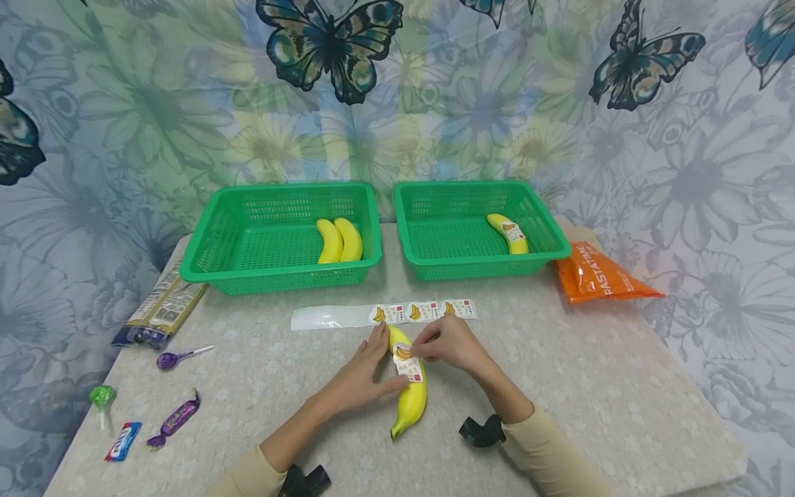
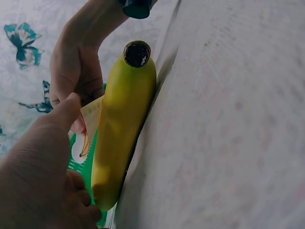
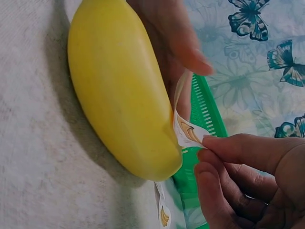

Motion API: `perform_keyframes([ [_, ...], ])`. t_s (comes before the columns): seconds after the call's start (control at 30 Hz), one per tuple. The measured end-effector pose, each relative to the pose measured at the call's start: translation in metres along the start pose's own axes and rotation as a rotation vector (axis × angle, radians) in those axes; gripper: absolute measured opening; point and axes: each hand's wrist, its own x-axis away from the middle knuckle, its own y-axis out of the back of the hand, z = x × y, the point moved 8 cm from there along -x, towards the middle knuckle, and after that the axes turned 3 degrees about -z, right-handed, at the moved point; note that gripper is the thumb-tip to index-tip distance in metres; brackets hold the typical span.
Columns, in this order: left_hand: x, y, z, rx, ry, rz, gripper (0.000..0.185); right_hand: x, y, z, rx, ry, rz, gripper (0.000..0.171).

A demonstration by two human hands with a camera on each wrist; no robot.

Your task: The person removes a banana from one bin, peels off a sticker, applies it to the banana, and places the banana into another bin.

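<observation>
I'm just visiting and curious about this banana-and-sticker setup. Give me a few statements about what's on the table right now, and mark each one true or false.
1. The right hand pinches a sticker at the banana on the table. True.
2. The left basket holds three bananas. False: it holds two bananas.
3. The banana in the right basket already bears a sticker. True.
4. The left hand is lifted clear of the banana. False: it rests against the banana's side.
5. The sticker strip lies between the baskets and the hands. True.
6. The orange pasta packet sits inside the right basket. False: it lies on the table beside that basket.
</observation>
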Motion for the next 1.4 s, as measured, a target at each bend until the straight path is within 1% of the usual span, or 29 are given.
perform_keyframes([
  [0.1, -0.003, 0.002, 0.0, 0.046, 0.017, -0.047, 0.102, -0.001, -0.001, 0.0, 0.0, 0.007, 0.003, 0.008],
  [0.2, -0.006, 0.003, -0.004, 0.063, -0.006, -0.084, 0.098, -0.001, -0.002, -0.001, 0.004, -0.001, 0.002, 0.008],
  [0.4, -0.009, 0.002, -0.01, 0.038, -0.025, -0.101, 0.102, -0.003, -0.004, -0.004, 0.01, -0.016, -0.001, 0.008],
  [0.6, -0.01, 0.0, -0.009, 0.026, -0.019, -0.095, 0.107, -0.006, -0.005, -0.007, 0.039, -0.024, -0.001, 0.009],
  [0.93, -0.01, 0.0, -0.011, 0.044, -0.034, -0.085, 0.107, -0.009, -0.006, -0.01, 0.057, -0.038, -0.015, 0.014],
  [1.2, -0.012, 0.001, -0.01, 0.048, -0.032, -0.073, 0.109, -0.014, -0.006, -0.022, 0.002, -0.102, -0.023, 0.016],
  [1.4, -0.012, -0.001, -0.009, 0.042, -0.023, -0.068, 0.109, -0.014, -0.011, -0.038, -0.032, -0.188, -0.002, 0.023],
])
